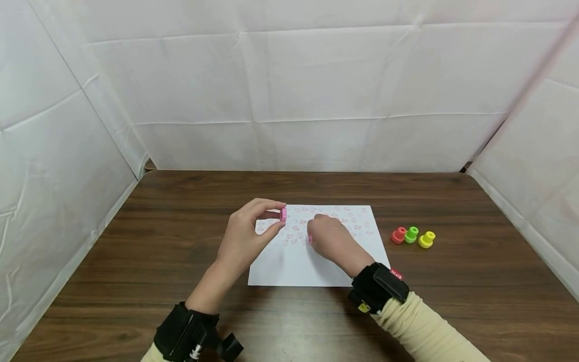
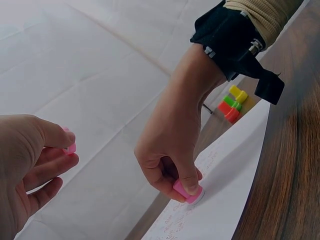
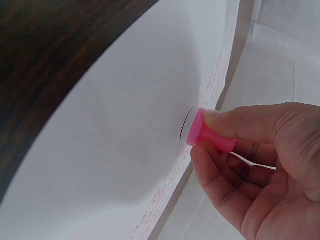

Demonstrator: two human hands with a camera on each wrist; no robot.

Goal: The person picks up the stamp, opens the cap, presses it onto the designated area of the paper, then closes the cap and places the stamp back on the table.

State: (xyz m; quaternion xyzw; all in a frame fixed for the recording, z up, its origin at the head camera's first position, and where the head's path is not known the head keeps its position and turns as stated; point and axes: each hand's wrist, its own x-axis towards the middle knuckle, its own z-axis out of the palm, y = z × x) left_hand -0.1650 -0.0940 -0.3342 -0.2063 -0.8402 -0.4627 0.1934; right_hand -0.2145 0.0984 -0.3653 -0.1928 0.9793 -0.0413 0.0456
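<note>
In the head view a white sheet of paper (image 1: 289, 269) lies on the table, its upper part covered in rows of small red stamped prints. My right hand (image 1: 333, 242) is over the sheet, pinching a pink stamp (image 3: 214, 136) between thumb and fingers. The stamp's pale, round face is down close at the paper, beside the prints. To the left, raised above the sheet's left edge, my left hand (image 1: 246, 232) pinches a small pink cap (image 1: 283, 214) between thumb and fingertips.
Right of the paper, a red stamp (image 1: 398, 235), a green stamp (image 1: 411, 235) and a yellow stamp (image 1: 426, 240) stand close together on the brown wooden table (image 1: 181, 211). White sheeting (image 1: 316, 90) walls off the back and both sides.
</note>
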